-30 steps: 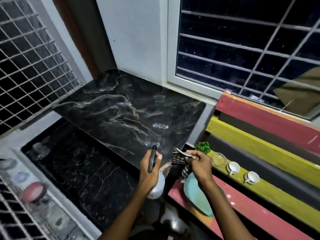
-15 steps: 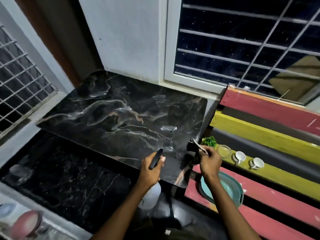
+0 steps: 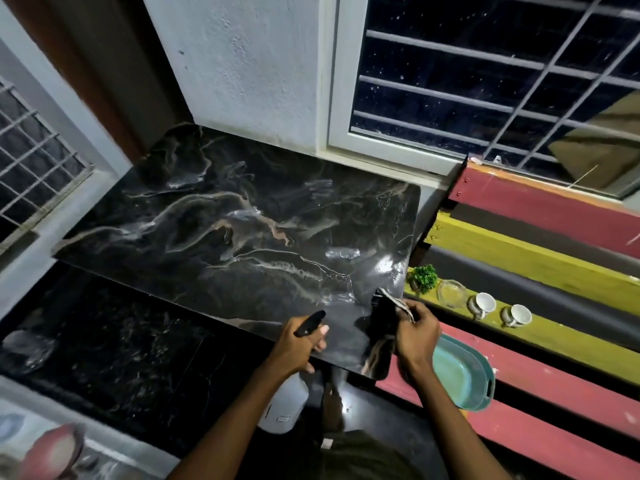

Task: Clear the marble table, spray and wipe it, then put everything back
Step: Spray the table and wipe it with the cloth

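1. Marble table point(image 3: 242, 230): its broad top lies open to you from the near edge to the wall point(image 3: 242, 64).
2. Near right corner is crowded: your left hand point(image 3: 298, 344) grips the spray bottle point(image 3: 285, 403), your right hand point(image 3: 415, 334) holds the cloth point(image 3: 382, 317).
3. On the bench point(image 3: 554, 344) to your right, a plant point(image 3: 423, 278), glass dish point(image 3: 451, 293), two cups point(image 3: 483, 304) and a tray point(image 3: 462, 374) block the near boards.

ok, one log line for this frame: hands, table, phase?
left hand: grips white spray bottle | right hand: holds striped cloth | black marble table: cleared | phase: spray
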`<control>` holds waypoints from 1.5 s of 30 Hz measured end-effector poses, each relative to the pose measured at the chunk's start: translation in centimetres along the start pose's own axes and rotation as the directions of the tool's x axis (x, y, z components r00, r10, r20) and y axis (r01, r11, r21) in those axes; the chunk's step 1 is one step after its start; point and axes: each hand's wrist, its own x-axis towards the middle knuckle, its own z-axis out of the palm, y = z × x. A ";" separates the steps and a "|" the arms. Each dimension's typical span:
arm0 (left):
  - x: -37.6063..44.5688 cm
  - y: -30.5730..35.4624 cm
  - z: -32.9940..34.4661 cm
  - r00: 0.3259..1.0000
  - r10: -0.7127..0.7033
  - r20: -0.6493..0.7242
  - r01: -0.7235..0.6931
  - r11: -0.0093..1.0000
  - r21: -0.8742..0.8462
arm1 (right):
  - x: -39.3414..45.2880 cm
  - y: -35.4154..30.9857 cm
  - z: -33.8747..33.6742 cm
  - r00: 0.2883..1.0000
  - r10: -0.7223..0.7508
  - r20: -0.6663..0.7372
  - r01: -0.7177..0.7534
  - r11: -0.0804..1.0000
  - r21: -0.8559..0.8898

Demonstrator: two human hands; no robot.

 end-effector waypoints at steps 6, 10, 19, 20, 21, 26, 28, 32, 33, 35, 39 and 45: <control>1.7 1.8 -0.2 0.999 0.038 -0.027 -0.035 0.993 0.109 | 2.3 -1.7 0.6 0.994 -0.088 -0.065 0.089 0.996 0.022; 2.5 2.9 -0.2 1.000 -0.018 0.002 0.017 0.995 0.096 | 3.9 -2.7 1.3 0.981 -0.190 -0.039 0.190 0.982 -0.016; 3.4 3.7 0.2 0.995 -0.056 -0.078 0.066 0.988 0.140 | 6.8 -3.4 2.7 0.976 -0.217 0.025 0.218 0.976 -0.027; 3.3 3.8 0.0 0.996 -0.046 -0.071 0.055 0.989 0.134 | 7.3 -3.9 3.0 0.971 -0.237 0.032 0.238 0.970 -0.039; 3.2 3.8 -0.2 0.997 -0.035 -0.070 0.044 0.991 0.123 | 7.6 -4.4 3.2 0.964 -0.262 0.038 0.263 0.963 -0.057; 2.9 3.5 -1.2 0.989 0.064 -0.136 -0.033 0.975 0.218 | 6.7 -4.8 4.3 0.932 -0.278 0.234 0.325 0.925 -0.197; 3.0 3.1 -1.8 0.987 0.059 -0.147 -0.027 0.977 0.212 | 5.4 -2.7 4.9 0.930 -0.135 0.343 0.251 0.913 -0.321; 3.3 3.2 -2.9 0.997 -0.003 -0.077 0.014 0.989 0.146 | 3.3 -0.7 6.1 0.945 -0.040 0.326 0.197 0.864 -0.463; 3.5 3.2 -3.3 0.998 -0.001 -0.057 0.009 0.992 0.129 | 3.1 -0.9 6.8 0.954 -0.036 0.298 0.186 0.851 -0.491; 3.6 3.4 -4.0 0.999 0.002 -0.036 0.002 0.995 0.096 | 3.0 -1.1 8.0 0.973 -0.035 0.229 0.159 0.819 -0.551; 3.9 3.1 -6.1 0.999 0.002 -0.051 0.003 0.995 0.098 | 3.9 0.4 10.6 0.987 -0.044 0.157 0.132 0.781 -0.610; 4.4 2.0 -10.2 0.994 0.038 -0.102 -0.031 0.997 0.065 | 7.3 2.1 12.6 0.975 -0.081 0.209 0.210 0.648 -0.732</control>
